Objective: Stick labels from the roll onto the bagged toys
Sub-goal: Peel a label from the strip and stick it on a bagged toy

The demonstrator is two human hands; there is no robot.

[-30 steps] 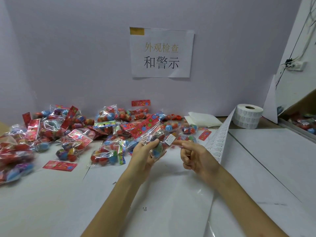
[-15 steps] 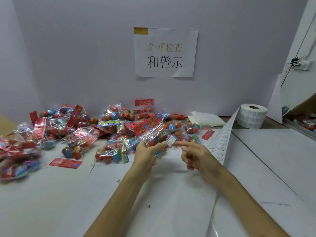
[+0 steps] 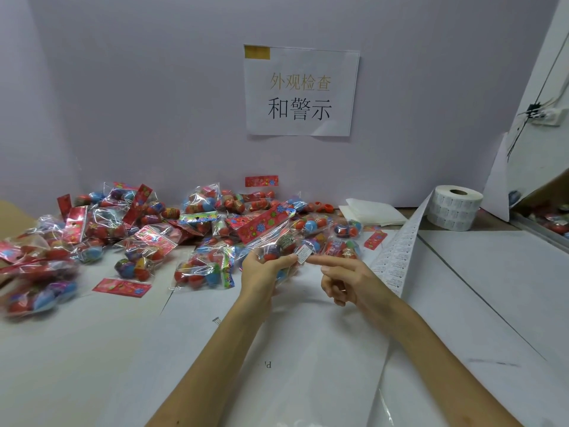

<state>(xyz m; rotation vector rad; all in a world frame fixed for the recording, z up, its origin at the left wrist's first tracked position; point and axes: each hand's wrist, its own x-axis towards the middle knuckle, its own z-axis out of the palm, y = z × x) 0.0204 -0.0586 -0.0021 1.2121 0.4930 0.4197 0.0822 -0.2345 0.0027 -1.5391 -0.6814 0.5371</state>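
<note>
Small white printed label [image 3: 303,253] sits on the lower right corner of a clear plastic bag of red and blue egg-shaped toys with a red flowered header card [image 3: 267,228], held up over the table just in front of the pile. Left hand [image 3: 261,272] grips the bag from below, fingers and thumb curled round it, thumb tip right beside the label. Right hand [image 3: 348,280] points: index finger [image 3: 317,259] straight, tip touching the label's edge, other fingers curled under and holding nothing. Step in hand looks like pressing the label down (whether it is fully flat, cannot tell). Next move probably calls for rubbing the label smooth, putting this bag aside, then peeling a fresh one off the long white label strip [image 3: 397,257], which runs just beside the right wrist up to the white label roll [image 3: 456,208] standing at the back right. Many more clear bagged toys [image 3: 138,241] lie heaped left and behind the hands, so plenty appears left to do. Beyond: folded white sheets [image 3: 371,211], white paper-covered table [image 3: 492,288], paper sign with black characters [image 3: 301,90] on the wall.
</note>
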